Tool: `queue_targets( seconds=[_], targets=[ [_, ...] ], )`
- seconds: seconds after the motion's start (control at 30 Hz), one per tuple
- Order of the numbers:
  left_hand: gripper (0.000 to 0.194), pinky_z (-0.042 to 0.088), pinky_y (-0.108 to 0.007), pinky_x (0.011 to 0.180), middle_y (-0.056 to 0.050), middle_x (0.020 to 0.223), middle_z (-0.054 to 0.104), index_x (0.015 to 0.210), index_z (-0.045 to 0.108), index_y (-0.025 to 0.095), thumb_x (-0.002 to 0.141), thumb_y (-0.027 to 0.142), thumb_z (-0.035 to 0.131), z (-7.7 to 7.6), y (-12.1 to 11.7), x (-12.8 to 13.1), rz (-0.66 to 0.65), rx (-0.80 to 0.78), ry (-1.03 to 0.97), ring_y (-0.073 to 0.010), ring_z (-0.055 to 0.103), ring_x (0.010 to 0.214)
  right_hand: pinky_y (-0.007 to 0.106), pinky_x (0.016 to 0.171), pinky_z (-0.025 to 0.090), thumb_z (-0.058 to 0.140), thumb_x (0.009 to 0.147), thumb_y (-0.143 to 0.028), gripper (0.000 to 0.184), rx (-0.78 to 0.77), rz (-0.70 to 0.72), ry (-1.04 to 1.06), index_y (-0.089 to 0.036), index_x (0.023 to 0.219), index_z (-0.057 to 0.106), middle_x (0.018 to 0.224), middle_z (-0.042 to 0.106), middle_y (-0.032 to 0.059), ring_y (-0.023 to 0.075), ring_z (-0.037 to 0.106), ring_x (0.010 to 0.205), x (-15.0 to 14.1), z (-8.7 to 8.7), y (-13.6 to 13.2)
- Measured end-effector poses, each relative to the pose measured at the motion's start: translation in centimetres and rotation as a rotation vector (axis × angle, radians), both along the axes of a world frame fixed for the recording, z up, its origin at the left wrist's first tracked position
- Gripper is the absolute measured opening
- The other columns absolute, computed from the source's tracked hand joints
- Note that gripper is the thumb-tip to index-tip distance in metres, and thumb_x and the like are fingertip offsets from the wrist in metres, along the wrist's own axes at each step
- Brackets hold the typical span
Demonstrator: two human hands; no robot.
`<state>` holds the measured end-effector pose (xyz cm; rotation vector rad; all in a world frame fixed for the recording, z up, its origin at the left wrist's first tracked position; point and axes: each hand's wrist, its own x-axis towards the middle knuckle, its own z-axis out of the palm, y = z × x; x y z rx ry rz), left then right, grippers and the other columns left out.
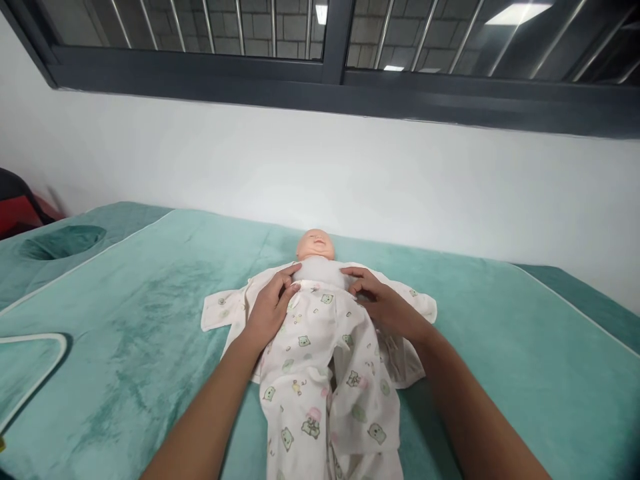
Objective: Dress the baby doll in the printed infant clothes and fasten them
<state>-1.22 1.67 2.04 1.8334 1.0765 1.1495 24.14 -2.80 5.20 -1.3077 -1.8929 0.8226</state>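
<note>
A baby doll [315, 245] lies on its back, head toward the wall. It wears patterned baby trousers [305, 343] pulled up over a plain white top [320, 269]. Beneath the doll, a matching patterned baby jacket [223, 310] is spread open with its sleeves out to both sides. My left hand [273, 303] rests at the left of the trousers' waistband, thumb on the cloth and forefinger stretched along the white top. Across from it, my right hand [385, 303] touches the waistband's other side, forefinger out and the other fingers bent, partly hidden. Both hands look open.
A green padded cover [150, 320] lies under the doll, with a round hollow [63, 241] at the left. White tubing [55, 337] curves in at the left edge. Behind stand a white wall [250, 160] and a barred window. A red and black object [20, 210] sits far left.
</note>
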Motion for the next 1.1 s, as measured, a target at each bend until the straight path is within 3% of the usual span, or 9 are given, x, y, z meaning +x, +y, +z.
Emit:
queue_targets(
  seconds=[0.07, 0.23, 0.33, 0.4, 0.47, 0.67, 0.87, 1.0, 1.1],
  targets=[
    [0.023, 0.038, -0.037, 0.103, -0.004, 0.136, 0.059, 0.077, 0.038, 0.024, 0.094, 0.038, 0.045, -0.2, 0.1, 0.1, 0.028, 0.026, 0.005, -0.0208, 0.054, 0.123, 0.036, 0.084, 0.047, 0.054, 0.088, -0.035, 0.014, 0.029, -0.001, -0.018, -0.023, 0.082, 0.056, 0.144, 0.044, 0.0041, 0.0223, 0.056, 0.107, -0.2, 0.0, -0.1],
    [0.022, 0.040, -0.036, 0.098, -0.003, 0.128, 0.064, 0.078, 0.036, 0.025, 0.094, 0.039, 0.042, -0.4, 0.5, 0.3, 0.048, 0.047, 0.025, -0.0204, 0.058, 0.115, 0.039, 0.095, 0.041, 0.047, 0.092, -0.038, 0.019, 0.168, -0.081, -0.082, -0.025, 0.085, 0.058, 0.133, 0.057, 0.0043, 0.0259, 0.050, 0.121, -0.8, -0.4, 0.3],
    [0.023, 0.043, -0.034, 0.085, -0.003, 0.112, 0.069, 0.078, 0.036, 0.025, 0.094, 0.041, 0.040, -0.1, 1.2, 0.5, 0.115, 0.027, 0.108, -0.0207, 0.062, 0.098, 0.035, 0.080, 0.043, 0.045, 0.092, -0.037, 0.018, 0.189, -0.186, -0.264, -0.026, 0.090, 0.059, 0.098, 0.068, 0.0033, 0.0232, 0.060, 0.091, -1.1, -0.1, 1.8],
    [0.023, 0.041, -0.031, 0.072, -0.001, 0.089, 0.067, 0.077, 0.036, 0.025, 0.093, 0.042, 0.040, 0.3, 1.8, 0.6, 0.205, 0.016, 0.215, -0.0201, 0.060, 0.079, 0.030, 0.065, 0.037, 0.045, 0.090, -0.038, 0.017, 0.179, -0.251, -0.365, -0.026, 0.084, 0.055, 0.072, 0.061, -0.0004, 0.0196, 0.053, 0.067, -1.3, 0.4, 3.1],
    [0.022, 0.036, -0.029, 0.063, 0.001, 0.072, 0.057, 0.077, 0.037, 0.025, 0.092, 0.040, 0.041, 0.8, 2.5, 0.8, 0.289, 0.006, 0.309, -0.0192, 0.054, 0.067, 0.028, 0.059, 0.031, 0.046, 0.088, -0.038, 0.017, 0.167, -0.289, -0.396, -0.025, 0.077, 0.048, 0.061, 0.051, -0.0027, 0.0175, 0.045, 0.059, -1.6, 0.8, 4.5],
    [0.020, 0.035, -0.028, 0.060, 0.002, 0.068, 0.052, 0.076, 0.039, 0.025, 0.093, 0.035, 0.040, 0.2, 3.7, 1.3, 0.334, 0.020, 0.346, -0.0182, 0.050, 0.063, 0.027, 0.059, 0.031, 0.049, 0.085, -0.040, 0.018, 0.113, -0.398, -0.226, -0.024, 0.077, 0.044, 0.061, 0.046, -0.0045, 0.0158, 0.044, 0.061, -2.3, -0.9, 6.6],
    [0.017, 0.041, -0.036, 0.085, -0.009, 0.101, 0.067, 0.079, 0.050, 0.022, 0.091, 0.033, 0.047, -1.0, 4.0, 1.1, 0.362, 0.156, 0.413, -0.0257, 0.058, 0.099, 0.031, 0.080, 0.040, 0.051, 0.084, -0.040, 0.018, 0.212, -0.326, -0.082, -0.023, 0.077, 0.050, 0.093, 0.062, 0.0022, 0.0197, 0.055, 0.090, -2.1, -2.2, 6.6],
    [0.021, 0.041, -0.034, 0.077, -0.005, 0.083, 0.068, 0.085, 0.053, 0.024, 0.094, 0.040, 0.043, -0.3, 4.0, 0.9, 0.320, 0.035, 0.536, -0.0250, 0.061, 0.082, 0.031, 0.075, 0.039, 0.048, 0.087, -0.041, 0.019, 0.092, -0.310, -0.131, -0.023, 0.079, 0.049, 0.086, 0.063, 0.0001, 0.0191, 0.055, 0.082, -1.9, -1.9, 6.8],
    [0.023, 0.037, -0.030, 0.067, -0.003, 0.072, 0.063, 0.087, 0.051, 0.025, 0.095, 0.042, 0.038, -0.2, 4.2, 0.9, 0.376, 0.002, 0.571, -0.0232, 0.059, 0.070, 0.029, 0.066, 0.035, 0.048, 0.085, -0.038, 0.018, 0.076, -0.378, -0.212, -0.024, 0.075, 0.045, 0.073, 0.057, -0.0013, 0.0185, 0.052, 0.071, -1.9, -1.9, 7.5]
  ],
)
